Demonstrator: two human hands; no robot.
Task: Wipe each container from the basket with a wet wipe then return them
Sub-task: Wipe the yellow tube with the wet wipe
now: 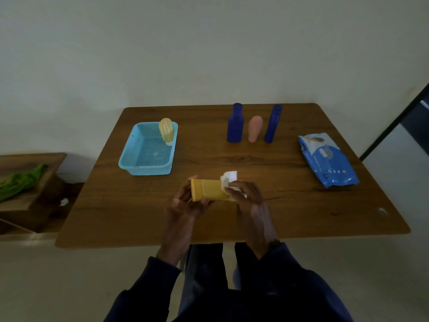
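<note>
My left hand [185, 201] grips the left end of a flat yellow-orange container [209, 190], held sideways above the table's near middle. My right hand [246, 196] pinches a white wet wipe [228, 178] against the container's right part. The light blue basket [130, 156] sits at the table's back left, with a pale yellow bottle [166, 131] upright in its far right corner. Standing in a row at the back are a dark blue bottle [235, 124], a pink tube [255, 129] and a slim blue bottle [273, 124].
A blue pack of wet wipes [327, 156] lies at the table's right side. The wooden table [290, 205] ends just in front of my arms. A low wooden shelf [30, 196] with a green cloth [21, 181] stands at the left.
</note>
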